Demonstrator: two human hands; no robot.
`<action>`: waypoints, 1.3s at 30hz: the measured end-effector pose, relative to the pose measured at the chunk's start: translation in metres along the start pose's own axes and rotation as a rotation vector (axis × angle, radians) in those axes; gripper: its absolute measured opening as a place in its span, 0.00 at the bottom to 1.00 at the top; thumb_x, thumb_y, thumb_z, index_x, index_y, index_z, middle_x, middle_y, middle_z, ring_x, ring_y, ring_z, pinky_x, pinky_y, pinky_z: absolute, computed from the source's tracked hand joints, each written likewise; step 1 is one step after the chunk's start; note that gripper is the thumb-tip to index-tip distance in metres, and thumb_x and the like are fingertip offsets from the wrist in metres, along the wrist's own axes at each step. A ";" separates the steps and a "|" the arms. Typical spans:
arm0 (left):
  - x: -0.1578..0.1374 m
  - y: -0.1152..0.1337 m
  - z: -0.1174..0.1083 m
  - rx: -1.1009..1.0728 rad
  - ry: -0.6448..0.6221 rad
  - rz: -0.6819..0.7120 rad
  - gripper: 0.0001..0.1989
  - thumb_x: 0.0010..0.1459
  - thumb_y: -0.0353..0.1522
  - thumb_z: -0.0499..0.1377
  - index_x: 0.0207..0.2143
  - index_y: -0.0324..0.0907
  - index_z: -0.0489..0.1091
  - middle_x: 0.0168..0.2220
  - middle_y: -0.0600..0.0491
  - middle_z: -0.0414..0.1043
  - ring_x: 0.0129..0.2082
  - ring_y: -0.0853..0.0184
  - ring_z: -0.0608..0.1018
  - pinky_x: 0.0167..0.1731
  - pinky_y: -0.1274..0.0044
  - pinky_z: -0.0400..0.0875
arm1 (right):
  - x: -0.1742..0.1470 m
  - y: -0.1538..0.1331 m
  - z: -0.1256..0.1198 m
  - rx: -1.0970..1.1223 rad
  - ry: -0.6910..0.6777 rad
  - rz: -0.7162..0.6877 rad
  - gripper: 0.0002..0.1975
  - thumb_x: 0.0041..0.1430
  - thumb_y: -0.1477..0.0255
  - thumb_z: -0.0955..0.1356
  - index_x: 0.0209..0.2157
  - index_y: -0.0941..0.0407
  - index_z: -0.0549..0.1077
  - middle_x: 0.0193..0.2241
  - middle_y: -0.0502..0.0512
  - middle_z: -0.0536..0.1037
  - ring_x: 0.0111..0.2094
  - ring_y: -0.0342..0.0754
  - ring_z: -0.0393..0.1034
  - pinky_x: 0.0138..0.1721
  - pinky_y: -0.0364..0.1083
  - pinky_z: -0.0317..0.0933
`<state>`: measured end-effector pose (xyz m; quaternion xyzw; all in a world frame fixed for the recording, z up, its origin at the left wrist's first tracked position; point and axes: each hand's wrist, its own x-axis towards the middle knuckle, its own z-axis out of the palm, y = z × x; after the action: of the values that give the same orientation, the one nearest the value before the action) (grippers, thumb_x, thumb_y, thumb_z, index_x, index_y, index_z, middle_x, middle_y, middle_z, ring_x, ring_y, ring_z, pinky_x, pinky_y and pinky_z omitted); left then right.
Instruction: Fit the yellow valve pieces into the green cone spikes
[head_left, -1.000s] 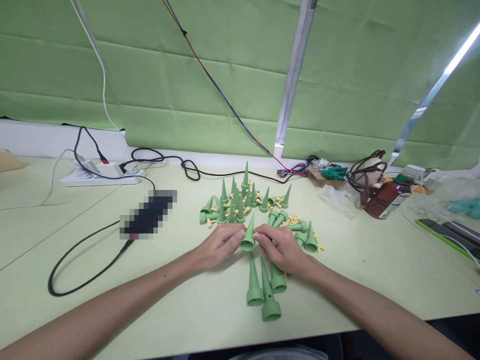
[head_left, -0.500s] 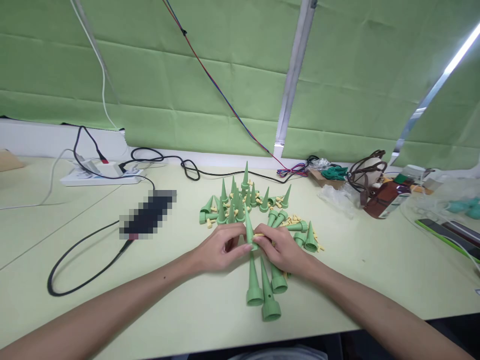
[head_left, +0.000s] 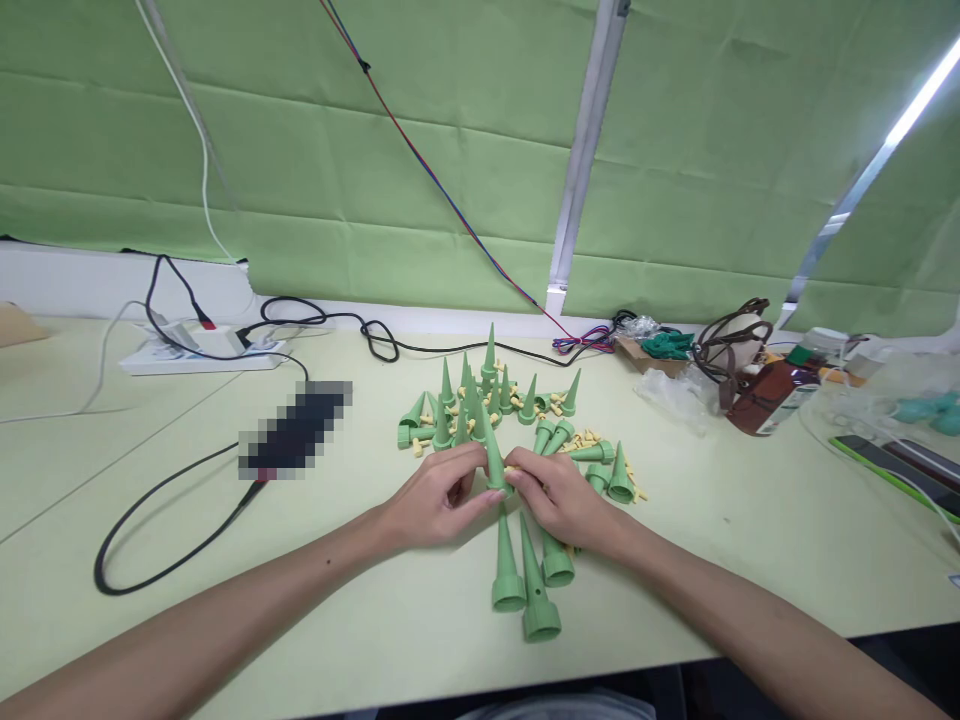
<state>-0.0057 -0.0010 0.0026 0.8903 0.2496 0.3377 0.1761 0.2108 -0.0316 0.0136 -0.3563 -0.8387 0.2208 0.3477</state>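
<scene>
My left hand [head_left: 442, 495] grips a green plastic watering spike [head_left: 492, 458] by its wide base, with the point up and leaning a little to the left. Against the side of that base, my right hand [head_left: 562, 495] pinches a small yellow valve, mostly hidden by the fingertips. Below the hands several more spikes lie on the table, among them one with a round side hole [head_left: 540, 610]. Behind the hands stands a group of upright spikes [head_left: 442, 415] with yellow valves about them. Loose yellow valves [head_left: 586, 440] are heaped beyond my right hand.
A phone-like device with a blurred screen [head_left: 300, 430] lies left on its black cable. Further back is a white power strip [head_left: 202, 355]. To the right are a brown bottle [head_left: 772, 395], clear plastic bags [head_left: 679, 395] and a cardboard box [head_left: 652, 362]. The table's front edge runs below.
The held spike leans slightly more to the left. Less of the yellow valve shows between my right fingers and the spike. Both hands stay in nearly the same place.
</scene>
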 end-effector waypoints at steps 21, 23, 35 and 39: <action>0.001 0.002 0.003 0.021 0.117 0.074 0.16 0.61 0.31 0.60 0.24 0.41 0.57 0.24 0.58 0.55 0.23 0.72 0.60 0.22 0.78 0.54 | 0.000 -0.005 0.000 -0.093 -0.007 0.071 0.15 0.72 0.69 0.57 0.28 0.53 0.53 0.19 0.42 0.52 0.20 0.41 0.46 0.24 0.43 0.43; 0.001 0.002 0.004 0.021 0.138 0.090 0.16 0.61 0.31 0.60 0.24 0.41 0.57 0.24 0.57 0.56 0.23 0.73 0.60 0.21 0.78 0.54 | 0.000 -0.005 0.000 -0.099 -0.011 0.072 0.15 0.72 0.69 0.57 0.28 0.53 0.53 0.19 0.42 0.52 0.20 0.41 0.46 0.24 0.43 0.43; 0.000 -0.005 0.008 0.067 0.184 0.170 0.09 0.61 0.30 0.61 0.44 0.40 0.70 0.42 0.47 0.71 0.18 0.80 0.62 0.17 0.82 0.61 | 0.000 -0.006 0.002 -0.126 0.021 0.104 0.17 0.73 0.67 0.57 0.26 0.54 0.53 0.18 0.42 0.53 0.18 0.40 0.46 0.23 0.43 0.43; 0.001 -0.002 0.007 0.144 0.181 0.207 0.12 0.61 0.29 0.60 0.48 0.42 0.70 0.43 0.47 0.71 0.21 0.77 0.67 0.19 0.82 0.63 | -0.001 -0.005 0.004 -0.151 0.040 0.115 0.19 0.73 0.67 0.56 0.25 0.54 0.52 0.18 0.43 0.53 0.18 0.41 0.47 0.24 0.44 0.43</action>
<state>-0.0011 0.0003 -0.0034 0.8875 0.1951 0.4142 0.0527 0.2059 -0.0359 0.0135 -0.4332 -0.8240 0.1695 0.3234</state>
